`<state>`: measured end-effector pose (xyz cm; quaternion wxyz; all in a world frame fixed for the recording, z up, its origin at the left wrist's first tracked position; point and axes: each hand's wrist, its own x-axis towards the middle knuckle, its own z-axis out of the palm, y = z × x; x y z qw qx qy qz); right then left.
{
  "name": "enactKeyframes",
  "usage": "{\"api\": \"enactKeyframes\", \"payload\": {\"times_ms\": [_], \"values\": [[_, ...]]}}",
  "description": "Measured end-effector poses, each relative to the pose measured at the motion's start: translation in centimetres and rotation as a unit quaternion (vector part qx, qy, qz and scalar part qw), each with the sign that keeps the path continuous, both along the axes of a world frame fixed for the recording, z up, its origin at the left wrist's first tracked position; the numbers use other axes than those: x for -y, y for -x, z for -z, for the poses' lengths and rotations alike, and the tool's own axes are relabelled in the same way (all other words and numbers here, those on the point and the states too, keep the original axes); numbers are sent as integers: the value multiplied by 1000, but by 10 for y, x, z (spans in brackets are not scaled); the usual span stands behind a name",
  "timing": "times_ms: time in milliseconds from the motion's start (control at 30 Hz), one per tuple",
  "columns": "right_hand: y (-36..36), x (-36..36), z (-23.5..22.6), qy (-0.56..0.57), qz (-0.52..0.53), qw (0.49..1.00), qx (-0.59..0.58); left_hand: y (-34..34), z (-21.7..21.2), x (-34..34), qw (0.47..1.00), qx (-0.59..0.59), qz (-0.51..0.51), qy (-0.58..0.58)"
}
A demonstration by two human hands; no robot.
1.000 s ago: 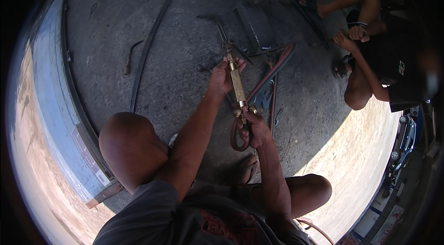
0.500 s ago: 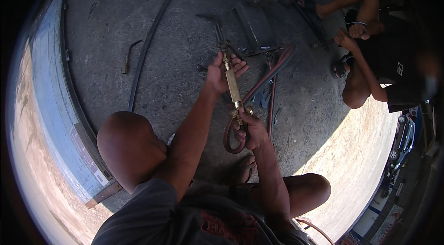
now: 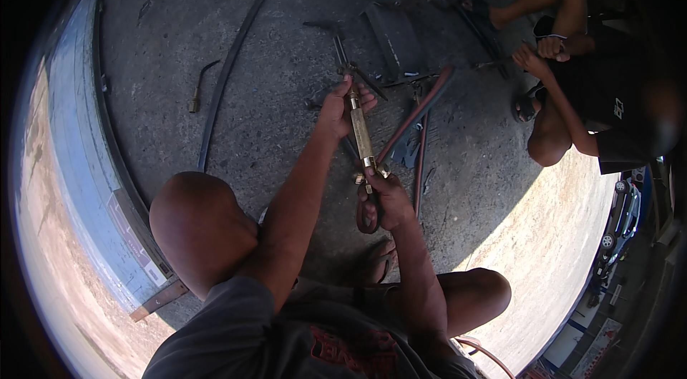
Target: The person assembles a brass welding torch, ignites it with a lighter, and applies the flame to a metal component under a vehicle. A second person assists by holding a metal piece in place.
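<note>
A brass gas cutting torch (image 3: 361, 130) is held out in front of me, its head end pointing away. My left hand (image 3: 336, 108) supports it near the lever and tubes, thumb along the near side and fingertips showing past the far side. Lower down, my right hand (image 3: 392, 200) is closed around the rear end by the valve knobs. A reddish hose (image 3: 367, 220) bends in a narrow loop below the right hand. Two hoses (image 3: 424, 118) run over the ground beside the torch. Part of the right fingers is hidden behind the fittings.
On the concrete to the left lie a long dark metal strip (image 3: 230, 78) and a small bent brass nozzle (image 3: 196, 96). Beyond the torch is a dark metal plate (image 3: 393, 39). Another person (image 3: 572, 78) crouches at the right. A blue panel (image 3: 79, 143) borders the left side.
The torch has rolled in my hands, so its lever and valve knobs show at a different angle. The hose loop has become narrower. My left hand has shifted slightly along the torch.
</note>
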<state>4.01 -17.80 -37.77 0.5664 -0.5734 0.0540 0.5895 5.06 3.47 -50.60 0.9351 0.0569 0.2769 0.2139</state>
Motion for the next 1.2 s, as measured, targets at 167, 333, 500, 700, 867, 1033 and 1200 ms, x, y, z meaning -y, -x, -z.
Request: {"api": "enactKeyframes", "payload": {"times_ms": [167, 333, 500, 700, 867, 1033, 1200], "values": [[12, -7, -6, 81, -44, 990, 108, 8, -6, 2, 1000, 4, 24, 10], [10, -4, 6, 99, -52, 985, 132, -8, -20, 8, 962, -241, 40, -122], [9, 0, 12, 43, -16, 998, 50, -3, -6, 4, 993, -103, 18, -52], [14, -4, -1, 28, -16, 998, 53, 7, -15, 5, 998, 59, 19, 18], [23, -11, 0, 144, -83, 953, 254, -5, -20, 4, 947, -272, 86, -148], [14, 1, 8, 2, 6, 1000, 23, 3, 3, -1, 998, -51, 23, -27], [9, 1, 3, -57, 36, 995, -79, 13, -14, 8, 993, 100, 21, 56]]}}
